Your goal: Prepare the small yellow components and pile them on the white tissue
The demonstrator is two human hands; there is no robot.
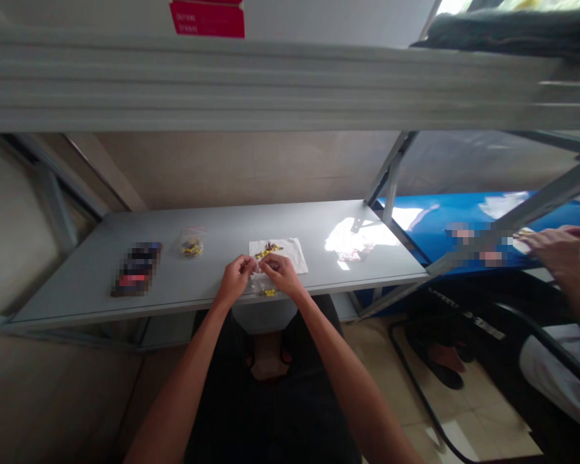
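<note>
My left hand (238, 274) and my right hand (281, 272) meet over the front part of the shelf, fingers pinched closed. Between and below them hangs a small clear plastic bag (260, 283), its upper edge at my fingertips. Small yellow pieces (269, 292) lie in the bottom of the bag. Just beyond my fingers, a white cloth or paper sheet (294, 256) lies flat, with a loose pile of small yellow and brown pieces (269, 249) on it. My fingers partly hide the bag's opening.
On the grey shelf (232, 222), a second clear bag of yellow and dark pieces (192, 246) lies to the left, near a blurred phone-like object (136, 269). Clear packets (355, 250) lie in sunlight at right. A metal beam (270, 87) crosses above. A co-worker's hands (555, 245) are far right.
</note>
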